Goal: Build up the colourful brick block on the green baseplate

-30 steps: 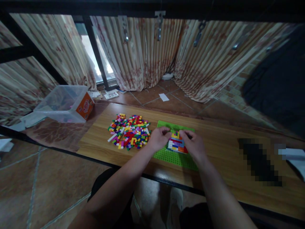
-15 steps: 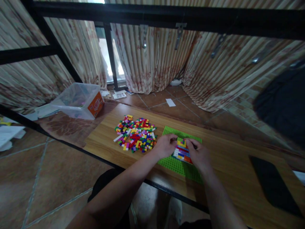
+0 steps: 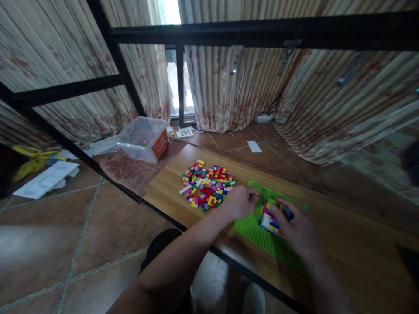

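A small block built of multicoloured toy bricks (image 3: 269, 220) is over the green studded baseplate (image 3: 253, 226). My right hand (image 3: 296, 222) grips this block from its right side, thumb on top and fingers around the far edge, covering part of it. To the left of the block, apart from it, is my left hand (image 3: 240, 203), above the baseplate's left edge. Its fingers are curled together; whether a small brick is between them cannot be made out. A heap of loose toy bricks (image 3: 207, 185) lies on the wooden table just left of that hand.
The wooden table (image 3: 166, 185) has a dark edge along my side. Beyond its left end stands a clear plastic bin (image 3: 140, 141) with an orange label. A dark flat object (image 3: 407, 257) lies at the right. Black metal bars (image 3: 212, 32) cross in front of striped curtains.
My left hand has come away from the brick block and is now apart from it. The right hand keeps the block, now slightly turned. The view has swung left.
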{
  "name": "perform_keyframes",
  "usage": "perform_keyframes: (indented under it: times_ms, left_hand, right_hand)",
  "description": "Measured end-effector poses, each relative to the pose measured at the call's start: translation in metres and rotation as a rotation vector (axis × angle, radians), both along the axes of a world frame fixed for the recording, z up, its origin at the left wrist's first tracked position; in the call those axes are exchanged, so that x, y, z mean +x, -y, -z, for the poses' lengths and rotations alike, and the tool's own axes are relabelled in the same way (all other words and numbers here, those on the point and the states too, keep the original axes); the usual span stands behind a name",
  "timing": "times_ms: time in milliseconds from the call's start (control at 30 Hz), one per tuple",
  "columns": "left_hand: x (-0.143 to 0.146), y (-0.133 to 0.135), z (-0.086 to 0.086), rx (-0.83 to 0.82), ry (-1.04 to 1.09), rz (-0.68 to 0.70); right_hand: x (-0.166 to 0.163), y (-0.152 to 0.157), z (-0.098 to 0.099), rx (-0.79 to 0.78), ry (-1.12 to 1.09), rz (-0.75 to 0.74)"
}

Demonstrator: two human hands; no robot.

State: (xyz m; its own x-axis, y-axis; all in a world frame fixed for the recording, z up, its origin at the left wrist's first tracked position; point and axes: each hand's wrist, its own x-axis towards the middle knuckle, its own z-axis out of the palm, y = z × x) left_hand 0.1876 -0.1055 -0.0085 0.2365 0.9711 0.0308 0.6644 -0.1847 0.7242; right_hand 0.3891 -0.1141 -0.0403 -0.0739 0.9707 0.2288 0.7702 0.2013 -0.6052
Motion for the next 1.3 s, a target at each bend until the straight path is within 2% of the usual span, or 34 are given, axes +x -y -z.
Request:
perform_keyframes:
  times_ms: [200,333,500,767,900,1033,1167,1300]
  left_hand:
    - [-0.057,-0.009,-0.01,0.034,-0.217,-0.274]
    - [-0.081,-0.008,-0.009,-0.017,-0.383,-0.272]
    - [-0.082,-0.005,-0.007,-0.022,-0.446,-0.245]
    - [-0.078,-0.008,-0.004,-0.004,-0.443,-0.281]
    - [-0.077,-0.012,-0.004,0.03,-0.269,-0.253]
    - [-0.061,-0.016,0.002,0.033,0.16,-0.076]
    - [-0.034,-0.012,0.007,-0.165,0.523,0.071]
    - [-0.013,-0.006,0.004,-0.333,0.729,0.182]
  right_hand:
    - [-0.002,0.0,0.001,0.013,0.031,0.011]
    - [-0.002,0.0,0.0,0.027,0.03,0.009]
    - [-0.004,0.0,-0.001,0.029,0.038,-0.004]
    - [-0.005,0.0,-0.003,0.031,0.037,0.002]
    - [-0.007,0.003,-0.009,0.044,-0.013,0.069]
    - [-0.012,0.008,-0.017,0.14,-0.12,0.08]
    - [-0.02,0.015,-0.024,0.215,-0.222,-0.041]
    - [-0.027,0.022,-0.027,0.177,-0.279,-0.163]
